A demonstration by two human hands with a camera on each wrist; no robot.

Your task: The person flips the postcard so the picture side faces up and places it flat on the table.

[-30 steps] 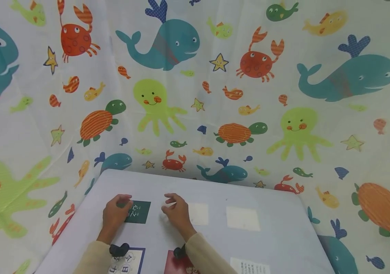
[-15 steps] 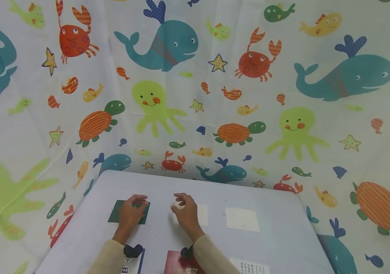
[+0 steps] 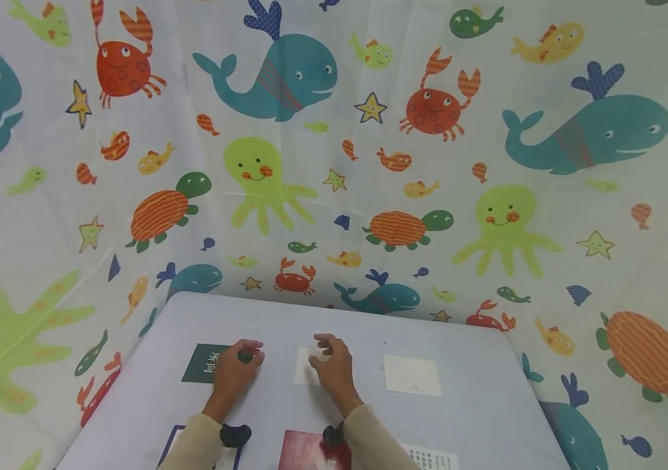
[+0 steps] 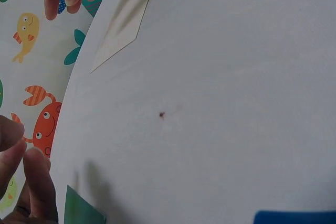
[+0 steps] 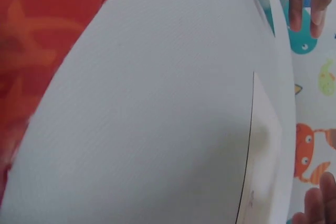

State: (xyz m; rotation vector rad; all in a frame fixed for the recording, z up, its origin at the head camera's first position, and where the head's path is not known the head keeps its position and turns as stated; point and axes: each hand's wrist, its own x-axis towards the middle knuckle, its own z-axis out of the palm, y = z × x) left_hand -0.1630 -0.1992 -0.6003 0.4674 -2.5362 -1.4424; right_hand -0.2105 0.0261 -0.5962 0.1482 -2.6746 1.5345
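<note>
In the head view my left hand [image 3: 233, 377] hovers over the right part of a dark green card [image 3: 200, 363] with white characters, covering that part. Its fingers are loosely bent and nothing shows between them. To its right, my right hand [image 3: 336, 369] is over a blank white card [image 3: 304, 365] and hides much of it, fingers also bent and holding nothing visible. The left wrist view catches the left fingers [image 4: 39, 182] near a corner of the green card [image 4: 81, 208]. In the right wrist view the right fingers [image 5: 317, 203] are beside the white card [image 5: 265, 150].
Another white card [image 3: 413, 375] lies farther right on the white table [image 3: 475, 405]. Along the front are a blue-bordered card [image 3: 172, 445], a dark red card [image 3: 313, 449] and a white printed sheet [image 3: 436, 459]. A sea-animal curtain [image 3: 334, 130] stands behind the table.
Both hands have shifted right, the left one from the green card's left edge to its right part, the right one onto the white card. The cards appear to stay in place.
</note>
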